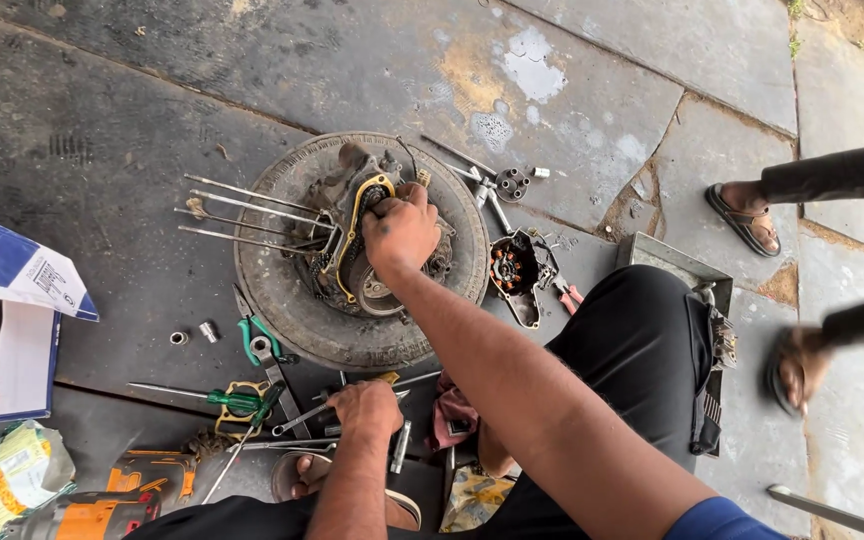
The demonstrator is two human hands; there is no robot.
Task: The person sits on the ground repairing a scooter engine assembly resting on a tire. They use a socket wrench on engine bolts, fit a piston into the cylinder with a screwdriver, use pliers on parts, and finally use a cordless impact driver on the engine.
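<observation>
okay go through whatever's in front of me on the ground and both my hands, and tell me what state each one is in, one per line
Right hand: closed on top of the engine block, gripping a part.
Left hand: knuckles up, resting among loose tools on the ground.
Engine block: opened, lying on the tyre, long studs sticking out sideways.
Tyre: lying flat.
Side cover: removed, inside facing up.
Green-handled pliers: lying flat beside the tyre.
Cardboard box: open.

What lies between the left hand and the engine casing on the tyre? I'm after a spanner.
In the head view, a spanner and green-handled pliers lie between the left hand and engine casing.
</observation>
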